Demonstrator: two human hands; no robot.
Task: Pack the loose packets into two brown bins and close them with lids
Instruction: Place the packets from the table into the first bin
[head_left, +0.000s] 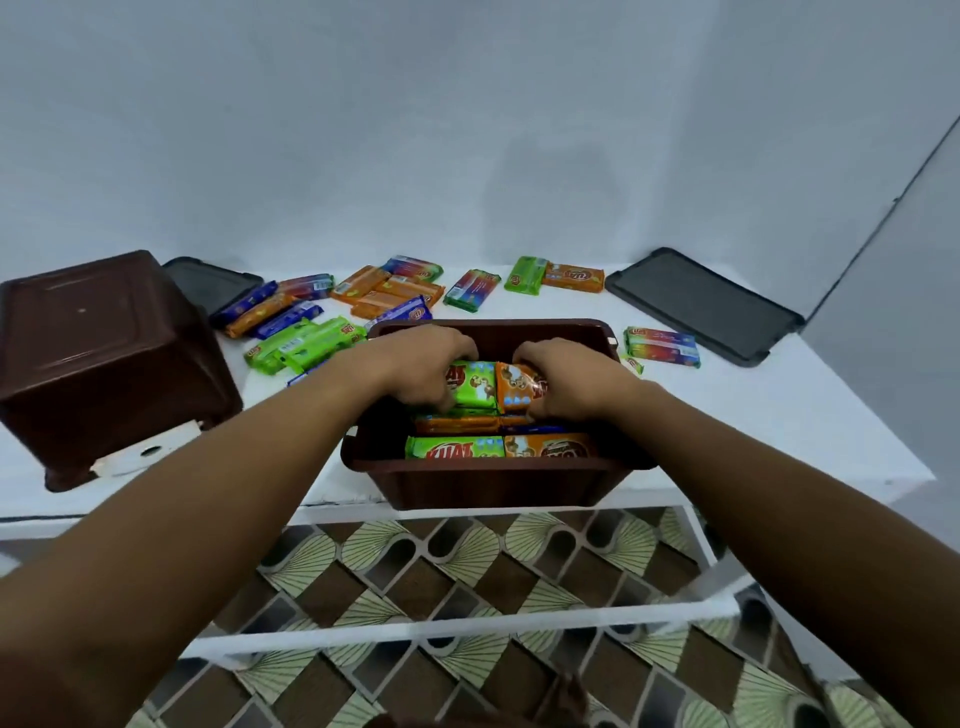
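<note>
Two packets in hand inside the open bin (498, 483) at the desk's (779, 415) front edge: left hand (421, 371) fingers clasp the green packet (470, 384), right hand (563, 382) the orange packet (517, 387). Light, crinkly, likely slippery wrappers; best pinched across the short sides. More packets (384, 291) lie along the back edge.

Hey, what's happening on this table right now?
A person is packing snack packets into an open brown bin at the table's front edge. The left hand rests on a green packet and the right hand on an orange packet, both inside the bin. Many loose packets lie behind it. A second brown bin sits upside down at the left, and two dark lids lie on the table, not yet on either bin.
</note>
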